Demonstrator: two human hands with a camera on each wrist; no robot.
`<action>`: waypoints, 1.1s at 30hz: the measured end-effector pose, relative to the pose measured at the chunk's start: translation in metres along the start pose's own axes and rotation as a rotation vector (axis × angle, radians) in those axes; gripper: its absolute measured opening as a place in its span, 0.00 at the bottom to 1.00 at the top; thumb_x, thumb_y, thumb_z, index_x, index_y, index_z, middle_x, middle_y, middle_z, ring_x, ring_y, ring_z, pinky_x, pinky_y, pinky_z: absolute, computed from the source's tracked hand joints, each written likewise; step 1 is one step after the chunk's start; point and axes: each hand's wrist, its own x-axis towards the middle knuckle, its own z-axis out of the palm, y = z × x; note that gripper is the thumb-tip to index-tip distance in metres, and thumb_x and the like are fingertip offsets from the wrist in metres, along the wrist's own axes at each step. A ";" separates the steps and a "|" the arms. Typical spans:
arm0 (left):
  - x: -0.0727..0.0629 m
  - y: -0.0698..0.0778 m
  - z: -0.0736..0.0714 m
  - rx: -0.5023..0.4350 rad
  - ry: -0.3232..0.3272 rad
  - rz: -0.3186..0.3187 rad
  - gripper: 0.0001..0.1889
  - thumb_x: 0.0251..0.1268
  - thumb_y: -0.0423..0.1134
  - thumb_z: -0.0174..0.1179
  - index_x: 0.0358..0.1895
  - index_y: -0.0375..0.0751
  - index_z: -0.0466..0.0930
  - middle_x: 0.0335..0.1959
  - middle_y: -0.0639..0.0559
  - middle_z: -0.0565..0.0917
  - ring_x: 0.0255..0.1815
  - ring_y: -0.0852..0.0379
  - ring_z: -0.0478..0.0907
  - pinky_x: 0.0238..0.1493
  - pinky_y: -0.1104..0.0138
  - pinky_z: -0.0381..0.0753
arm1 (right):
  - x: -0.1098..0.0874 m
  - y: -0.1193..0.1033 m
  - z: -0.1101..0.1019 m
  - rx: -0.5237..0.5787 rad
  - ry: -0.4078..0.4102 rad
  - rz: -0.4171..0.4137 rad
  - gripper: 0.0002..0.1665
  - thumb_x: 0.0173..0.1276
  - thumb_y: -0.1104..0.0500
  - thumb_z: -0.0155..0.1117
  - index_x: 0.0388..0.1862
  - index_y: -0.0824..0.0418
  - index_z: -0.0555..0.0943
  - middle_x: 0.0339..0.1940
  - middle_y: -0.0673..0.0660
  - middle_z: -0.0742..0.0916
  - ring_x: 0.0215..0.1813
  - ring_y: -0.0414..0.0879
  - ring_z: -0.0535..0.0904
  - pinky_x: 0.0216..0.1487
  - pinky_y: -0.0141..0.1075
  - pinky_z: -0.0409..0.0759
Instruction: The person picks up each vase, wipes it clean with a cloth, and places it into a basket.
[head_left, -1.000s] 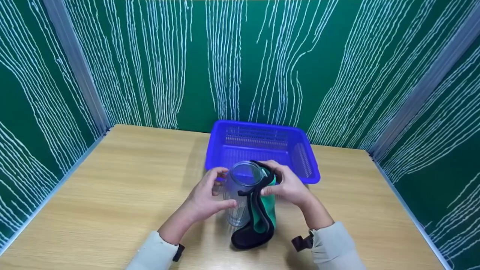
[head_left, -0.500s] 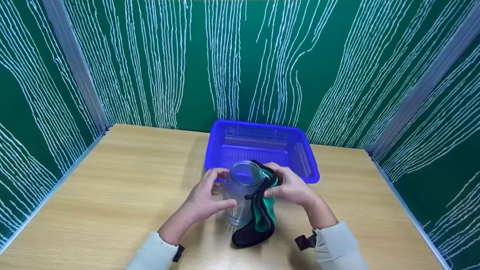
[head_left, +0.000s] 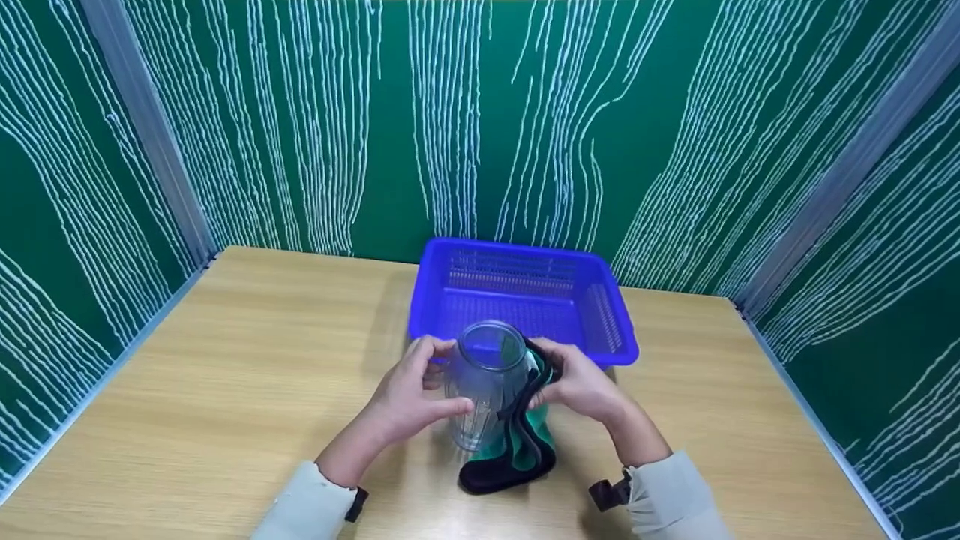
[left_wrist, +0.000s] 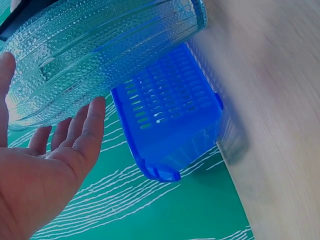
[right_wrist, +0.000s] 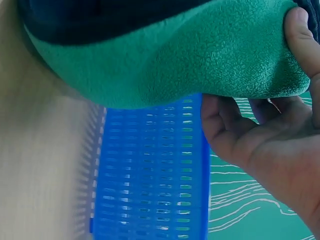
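A clear ribbed glass jar (head_left: 484, 375) stands upright at the front middle of the table, its round mouth facing up. My left hand (head_left: 412, 390) is cupped round its left side, thumb in front and fingers behind; the left wrist view shows a gap between palm and jar (left_wrist: 100, 65). Beside the jar's right side is a soft green fabric piece with black edging (head_left: 517, 450), its dark rounded end low on the table. My right hand (head_left: 581, 382) pinches the fabric's upper part, with the thumb on the green fleecy side (right_wrist: 175, 60) in the right wrist view. Its exact kind is unclear.
A blue perforated plastic basket (head_left: 615, 322) stands just behind the jar, against the green, white-lined back wall (head_left: 517, 150). Green side walls with grey corner posts enclose the wooden table (head_left: 247, 360). Dark straps show at both cuffs.
My right hand has shifted slightly down with the fabric's top, which now sits lower beside the jar's rim. More of the jar's side shows. My left hand and the basket stay nearly unmoved.
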 end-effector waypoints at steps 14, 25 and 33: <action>0.000 -0.001 0.001 0.000 -0.007 -0.014 0.37 0.48 0.52 0.74 0.61 0.54 0.64 0.60 0.54 0.70 0.62 0.49 0.74 0.62 0.57 0.77 | 0.001 0.034 0.022 -0.033 -0.012 0.073 0.37 0.34 0.66 0.83 0.49 0.52 0.83 0.48 0.49 0.87 0.55 0.42 0.78 0.67 0.43 0.70; 0.000 -0.002 0.000 -0.017 -0.010 0.042 0.35 0.49 0.48 0.74 0.60 0.48 0.65 0.59 0.49 0.70 0.59 0.46 0.75 0.59 0.56 0.79 | 0.003 0.046 0.037 -0.159 -0.014 0.103 0.26 0.32 0.65 0.84 0.36 0.58 0.85 0.36 0.51 0.89 0.42 0.39 0.79 0.53 0.31 0.76; 0.002 -0.004 -0.003 -0.003 -0.027 0.041 0.36 0.51 0.49 0.73 0.61 0.48 0.64 0.60 0.49 0.70 0.60 0.46 0.74 0.60 0.55 0.78 | 0.002 0.047 0.038 -0.207 -0.018 0.132 0.27 0.33 0.64 0.84 0.37 0.60 0.84 0.36 0.52 0.88 0.40 0.41 0.78 0.49 0.35 0.79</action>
